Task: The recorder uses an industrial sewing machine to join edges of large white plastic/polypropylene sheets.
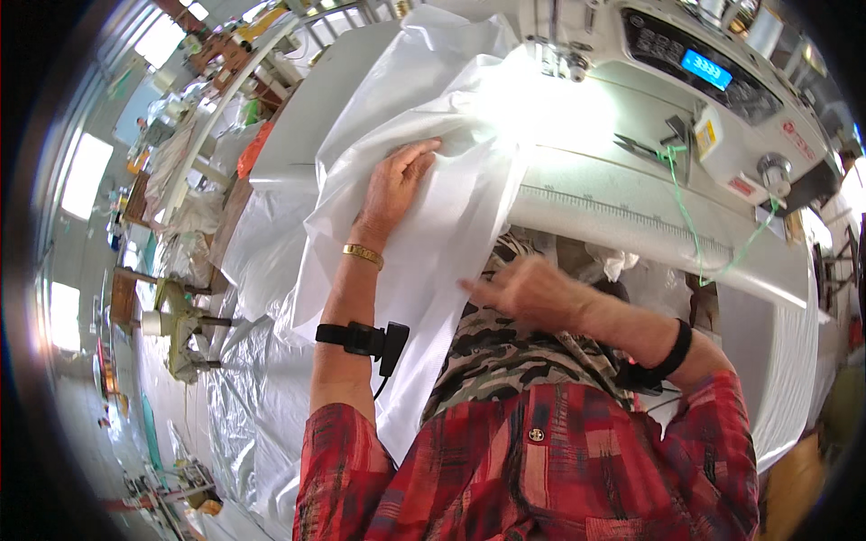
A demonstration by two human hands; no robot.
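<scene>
A large sheet of thin, shiny white fabric (433, 212) runs from the sewing machine's lit needle area down over the table edge and past my lap. My left hand (397, 185) lies on top of it, fingers stretched forward and resting on the folds, gripping nothing I can see. Near the fabric's right edge, above my lap, is my right hand (532, 293), smeared by motion. One of its fingers points left toward the cloth; the others are too blurred to read. The sewing machine (667, 54) stands ahead, with glare hiding part of its needle area.
Thread snips (639, 149) on a green string (681, 203) lie on the machine bed, right of the needle. A measuring scale (622, 209) runs along the table's front edge. Crumpled clear plastic sheeting (257, 388) spreads at the left, beside a wooden stool (185, 329).
</scene>
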